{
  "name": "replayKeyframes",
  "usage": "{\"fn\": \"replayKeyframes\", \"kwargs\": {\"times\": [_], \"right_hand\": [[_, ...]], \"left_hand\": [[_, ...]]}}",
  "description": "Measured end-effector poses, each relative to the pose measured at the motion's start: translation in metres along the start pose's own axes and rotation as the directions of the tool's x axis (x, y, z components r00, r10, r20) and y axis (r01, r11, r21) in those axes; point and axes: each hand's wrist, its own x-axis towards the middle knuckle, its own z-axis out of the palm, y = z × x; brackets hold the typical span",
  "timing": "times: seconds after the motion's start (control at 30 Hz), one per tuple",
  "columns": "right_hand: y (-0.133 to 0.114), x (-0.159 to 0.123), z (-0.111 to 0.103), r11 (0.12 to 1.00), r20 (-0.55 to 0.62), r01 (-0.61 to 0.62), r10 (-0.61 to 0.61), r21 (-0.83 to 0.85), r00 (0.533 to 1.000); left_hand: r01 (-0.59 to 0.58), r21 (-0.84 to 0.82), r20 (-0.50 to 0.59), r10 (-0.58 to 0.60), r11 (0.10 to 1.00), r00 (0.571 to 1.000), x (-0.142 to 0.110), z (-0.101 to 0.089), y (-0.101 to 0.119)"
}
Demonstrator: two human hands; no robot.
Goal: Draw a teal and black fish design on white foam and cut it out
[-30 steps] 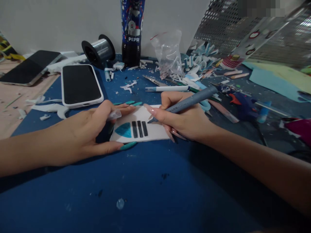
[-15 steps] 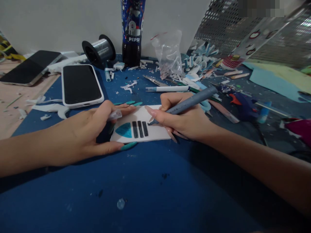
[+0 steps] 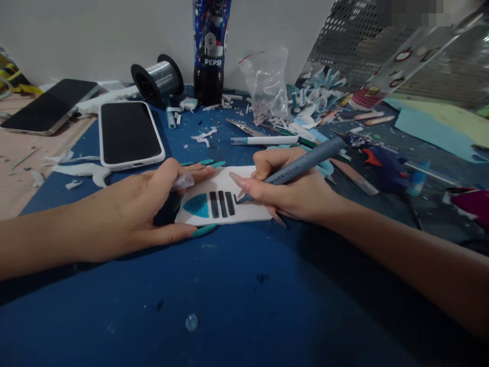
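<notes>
A white card [image 3: 250, 212], thick like foam board, lies on the blue table mat. It bears a turquoise pointed shape, three black bars and a short dark L-shaped line. My left hand [image 3: 153, 199] grips its left end, thumb along the near edge and fingertips at the far edge. A translucent whitish piece, perhaps a pen cap [image 3: 184, 181], sticks out between its fingers. In my right hand [image 3: 294, 186] is a grey-blue marker [image 3: 305, 162], its tip against the card just right of the bars. Some of my right fingers rest on the card's right part.
Behind the card lie a white-cased phone [image 3: 130, 133], a wire spool [image 3: 157, 80], a Pepsi bottle [image 3: 209, 56], a plastic bag [image 3: 266, 84] and a white pen [image 3: 263, 140]. Scraps are strewn around. At right sits a dark blue tool, probably a glue gun [image 3: 387, 171].
The marker tip has moved slightly down and right, leaving a short dark L-shaped line beside the third bar. My left hand keeps its hold on the card.
</notes>
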Motion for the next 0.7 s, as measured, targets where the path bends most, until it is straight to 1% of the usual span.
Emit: {"fn": "replayKeyframes", "kwargs": {"times": [0.07, 0.17, 0.3, 0.4, 0.47, 0.53, 0.6, 0.7], "right_hand": [[0.0008, 0.0006, -0.0005, 0.999, -0.005, 0.020, -0.020, -0.044, 1.000], [0.0006, 0.0018, -0.0006, 0.997, 0.008, 0.043, -0.043, -0.063, 0.999], [-0.0014, 0.0024, -0.0008, 0.995, 0.025, 0.046, -0.044, -0.088, 0.999], [-0.0012, 0.0015, -0.0015, 0.995, 0.024, 0.053, -0.051, -0.090, 0.998], [-0.0002, 0.0006, -0.0019, 0.996, 0.033, 0.035, -0.032, -0.080, 0.999], [0.0007, -0.0004, -0.0021, 0.998, 0.042, 0.001, 0.002, -0.067, 0.999], [0.0008, -0.0012, -0.0021, 0.999, 0.049, -0.027, 0.029, -0.042, 0.998], [0.0002, -0.0023, -0.0018, 0.999, 0.063, -0.049, 0.050, -0.011, 0.997]], "left_hand": [[0.004, 0.003, 0.023, -0.004, 1.000, 1.000, 0.0005, -0.0005, 0.0007], [-0.066, -0.011, 0.065, 0.066, 0.998, 0.996, 0.0024, -0.0020, -0.0022], [-0.102, -0.013, 0.051, 0.103, 0.995, 0.993, 0.0023, -0.0015, -0.0033], [-0.073, -0.007, 0.020, 0.073, 0.997, 0.997, 0.0015, -0.0005, -0.0020], [-0.062, -0.007, 0.037, 0.062, 0.998, 0.997, 0.0022, -0.0011, -0.0029], [-0.081, -0.010, 0.082, 0.081, 0.997, 0.993, 0.0037, -0.0025, -0.0052], [-0.103, -0.012, 0.104, 0.104, 0.995, 0.989, 0.0049, -0.0034, -0.0068], [-0.100, -0.024, 0.057, 0.101, 0.995, 0.993, 0.0037, -0.0017, -0.0048]]}}
